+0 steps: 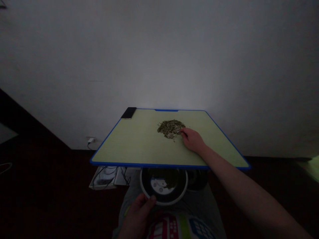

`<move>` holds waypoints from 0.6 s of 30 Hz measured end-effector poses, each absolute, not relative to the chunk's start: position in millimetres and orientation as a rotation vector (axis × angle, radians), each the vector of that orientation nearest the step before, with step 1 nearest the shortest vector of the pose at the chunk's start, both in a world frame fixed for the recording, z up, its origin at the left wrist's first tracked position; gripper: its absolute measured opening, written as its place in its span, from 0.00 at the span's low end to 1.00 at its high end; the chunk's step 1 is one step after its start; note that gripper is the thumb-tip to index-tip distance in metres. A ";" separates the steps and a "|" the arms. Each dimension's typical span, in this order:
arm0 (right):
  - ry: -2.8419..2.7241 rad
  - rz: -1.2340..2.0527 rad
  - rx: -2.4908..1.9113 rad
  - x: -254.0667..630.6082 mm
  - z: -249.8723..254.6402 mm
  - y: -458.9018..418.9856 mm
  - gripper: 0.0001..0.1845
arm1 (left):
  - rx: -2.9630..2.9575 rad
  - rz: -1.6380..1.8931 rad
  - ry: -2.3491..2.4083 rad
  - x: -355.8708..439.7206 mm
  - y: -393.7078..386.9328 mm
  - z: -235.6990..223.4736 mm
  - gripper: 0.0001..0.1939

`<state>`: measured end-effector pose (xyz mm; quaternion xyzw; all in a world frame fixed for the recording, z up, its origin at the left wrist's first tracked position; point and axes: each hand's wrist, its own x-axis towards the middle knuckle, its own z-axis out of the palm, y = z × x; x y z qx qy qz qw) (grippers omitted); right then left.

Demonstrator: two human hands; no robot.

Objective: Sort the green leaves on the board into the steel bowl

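Note:
A pile of small green-brown grains [170, 128] lies on a pale green table with a blue edge [139, 146]. My right hand [191, 139] rests on the table at the pile's right side, fingers curled and touching the grains. Below the table's near edge, my left hand [138, 212] grips the rim of a white-rimmed bowl [163, 186]. The bowl holds some of the same grains and sits partly under the table edge.
A black phone [129, 113] lies on the table's far left corner. A white wall stands behind. Cables and a white flat object [107, 177] lie on the dark floor at left, with a wall plug [91, 140] above. My patterned clothing [171, 225] shows at the bottom.

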<state>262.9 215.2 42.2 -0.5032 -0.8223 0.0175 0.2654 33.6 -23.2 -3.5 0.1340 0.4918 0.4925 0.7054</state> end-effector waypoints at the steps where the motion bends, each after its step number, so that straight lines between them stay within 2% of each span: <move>1: -2.224 0.052 -1.362 262.6 42.3 215.0 0.14 | 0.295 1.093 1.095 33.4 -23.1 -3.6 0.17; 5: -2.221 0.059 -1.372 261.5 42.3 214.7 0.14 | 0.289 1.092 1.113 32.8 -21.8 -6.7 0.20; 11: -2.214 0.001 -1.414 261.2 41.0 217.3 0.14 | 0.303 1.097 1.110 33.3 -20.7 -3.7 0.17; 18: -2.217 0.010 -1.389 261.0 37.7 219.9 0.15 | 0.311 1.094 1.155 33.7 -21.3 -3.1 0.18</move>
